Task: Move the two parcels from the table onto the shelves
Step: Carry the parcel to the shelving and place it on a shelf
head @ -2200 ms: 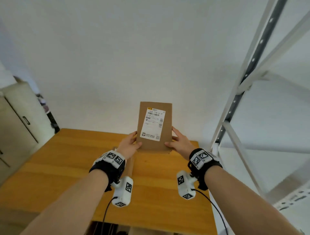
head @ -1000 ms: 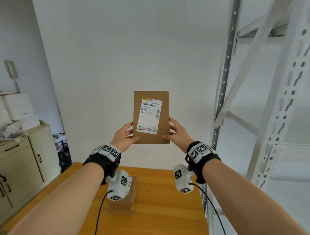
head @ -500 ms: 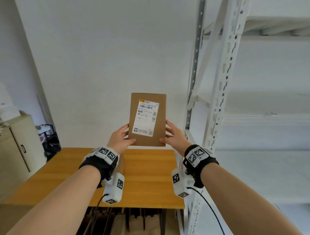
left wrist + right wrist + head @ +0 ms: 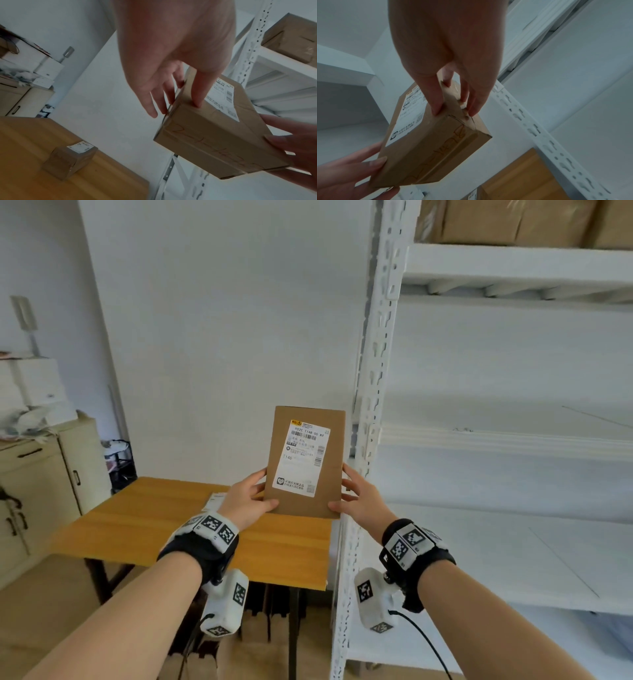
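Cardboard parcel (image 4: 305, 463) held upright between the fingers (image 4: 197, 93) of both hands, thumbs pinching its labelled front, beside white shelves (image 4: 513, 440).

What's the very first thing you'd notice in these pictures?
A brown parcel with a white label, held up in mid-air between the left hand and right hand. Behind it on the right stands a tall white shelf rack, and a smaller parcel waits on the wooden table.
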The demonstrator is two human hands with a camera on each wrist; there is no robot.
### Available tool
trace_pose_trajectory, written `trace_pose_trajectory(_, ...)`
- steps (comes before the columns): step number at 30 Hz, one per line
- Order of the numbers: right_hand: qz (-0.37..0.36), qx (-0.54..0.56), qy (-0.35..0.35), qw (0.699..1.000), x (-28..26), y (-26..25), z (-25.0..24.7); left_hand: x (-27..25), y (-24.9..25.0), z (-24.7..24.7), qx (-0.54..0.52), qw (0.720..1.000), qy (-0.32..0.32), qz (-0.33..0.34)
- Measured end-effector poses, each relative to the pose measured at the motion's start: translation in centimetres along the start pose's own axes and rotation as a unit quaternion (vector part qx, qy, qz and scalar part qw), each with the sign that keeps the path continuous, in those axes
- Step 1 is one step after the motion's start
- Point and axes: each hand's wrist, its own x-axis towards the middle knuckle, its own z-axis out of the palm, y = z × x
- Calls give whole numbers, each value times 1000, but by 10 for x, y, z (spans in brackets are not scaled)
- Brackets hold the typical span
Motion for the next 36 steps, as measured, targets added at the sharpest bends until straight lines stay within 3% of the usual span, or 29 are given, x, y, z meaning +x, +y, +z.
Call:
trace_pose_trajectory(8,-5,27,44,999,-72,-4,-68,-52,49,61,-14,999,-15,35)
trace_pose_trajectory(18,-16,33,135,990,-121,-9,-140,-61,101,121,-22,990,-61,124)
trace_pose_trajectory(25,-25,46,209,977,-119,-27,-188,-29,141,153,-78,981,-83,156)
trace_pose_trajectory(36,-61,58,175,981,-73,-40,-268,28,195,202,-96,980,-60,166)
